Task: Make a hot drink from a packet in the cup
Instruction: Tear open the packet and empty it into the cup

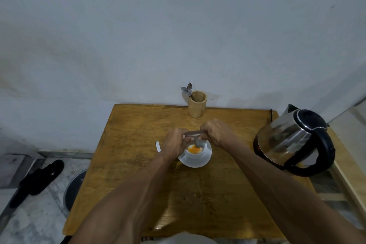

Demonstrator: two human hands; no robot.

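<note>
Currently both hands, left hand (pixel 175 140) and right hand (pixel 214 131), pinch the packet (pixel 193 135) over the cup (pixel 195 151) at frame centre; risk: a tilt spills powder onto the saucer (pixel 206 159).

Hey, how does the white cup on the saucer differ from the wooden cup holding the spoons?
The small white ceramic cup is low and wide; the light wooden cylinder cup is tall and narrow. The white cup sits on a white saucer mid-table with orange powder inside; the wooden cup stands directly on the wooden table at its far edge, holding metal spoons. Both stand upright and open-topped.
</note>
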